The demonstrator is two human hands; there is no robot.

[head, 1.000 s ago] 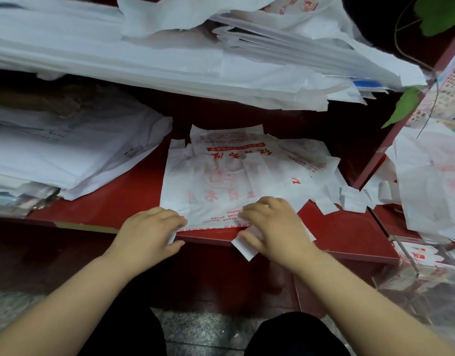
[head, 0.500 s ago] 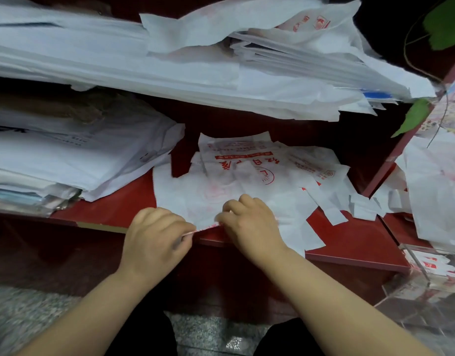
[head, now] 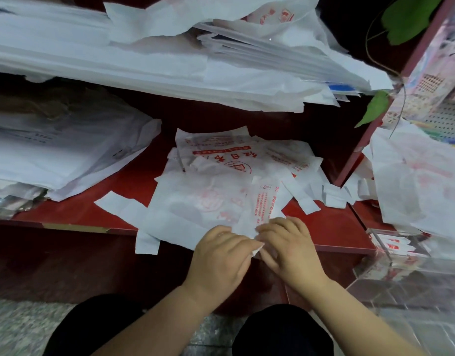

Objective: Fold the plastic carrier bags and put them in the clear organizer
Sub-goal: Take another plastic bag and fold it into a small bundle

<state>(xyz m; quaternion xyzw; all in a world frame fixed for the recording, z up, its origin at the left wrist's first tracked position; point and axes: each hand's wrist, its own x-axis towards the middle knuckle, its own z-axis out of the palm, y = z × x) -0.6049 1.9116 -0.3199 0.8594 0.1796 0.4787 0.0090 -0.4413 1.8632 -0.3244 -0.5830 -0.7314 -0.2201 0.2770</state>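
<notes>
Carrier bag (head: 208,201) pinched: left grip (head: 221,258), right grip (head: 290,250).

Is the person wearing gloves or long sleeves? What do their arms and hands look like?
No gloves and no long sleeves. The left hand and right hand are bare, and both forearms are bare as far as the picture shows. I see no rings, watch or bracelet. Below the arms, dark clothing covers the legs.

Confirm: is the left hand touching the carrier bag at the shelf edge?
Touching. The head view shows the left hand with fingers curled over the near edge of the carrier bag, white plastic pinched beneath them.
</notes>
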